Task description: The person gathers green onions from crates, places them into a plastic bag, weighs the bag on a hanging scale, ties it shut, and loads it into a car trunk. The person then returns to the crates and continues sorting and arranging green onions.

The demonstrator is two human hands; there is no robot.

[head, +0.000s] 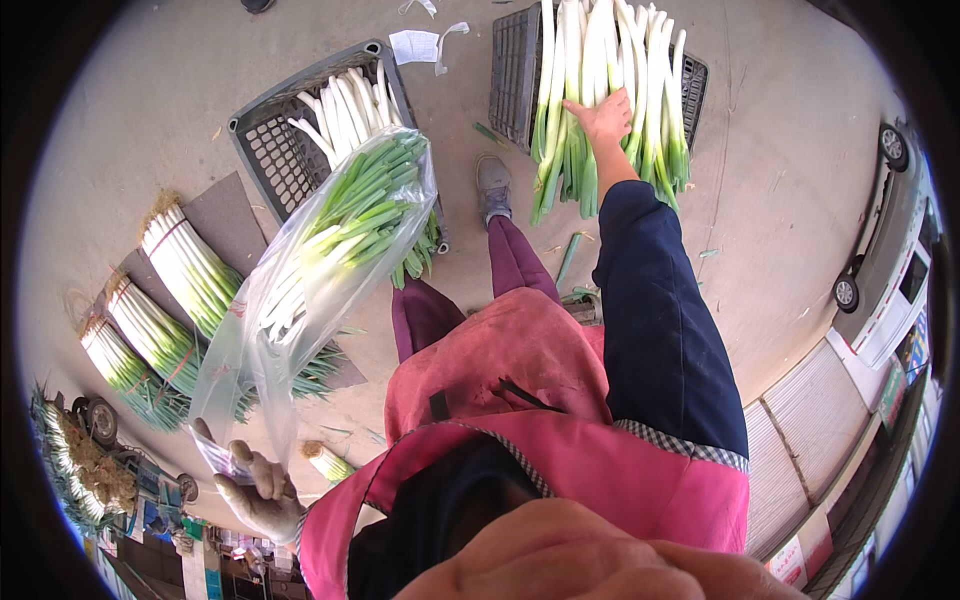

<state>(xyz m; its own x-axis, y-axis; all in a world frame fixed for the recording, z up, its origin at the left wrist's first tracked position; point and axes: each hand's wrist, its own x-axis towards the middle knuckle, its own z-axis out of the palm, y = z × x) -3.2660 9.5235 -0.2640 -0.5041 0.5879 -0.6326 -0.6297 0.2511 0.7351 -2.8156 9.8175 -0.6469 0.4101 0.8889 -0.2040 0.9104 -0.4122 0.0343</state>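
Observation:
In a pale work glove, my left hand (259, 480) grips the mouth of a long clear plastic bag (244, 352). Inside the bag lies a bunch of green onions (364, 202), green leaves toward the far end and white stalks nearer me. The bag's far end leans over a grey plastic crate (281, 161) that holds white-stalked green onions (349, 109). My bare right hand (606, 120) reaches forward onto loose green onions (577, 45) piled across another crate (514, 75). Stalks lie between its thumb and fingers; how firmly they are held is unclear.
Tied green onion bundles (180, 255) lie on a flat brown sheet (229, 217) at left. A smaller bundle (328, 461) is near my left elbow. Paper (414, 46) and leaf scraps (568, 259) litter the concrete floor. A vehicle (885, 247) stands far right.

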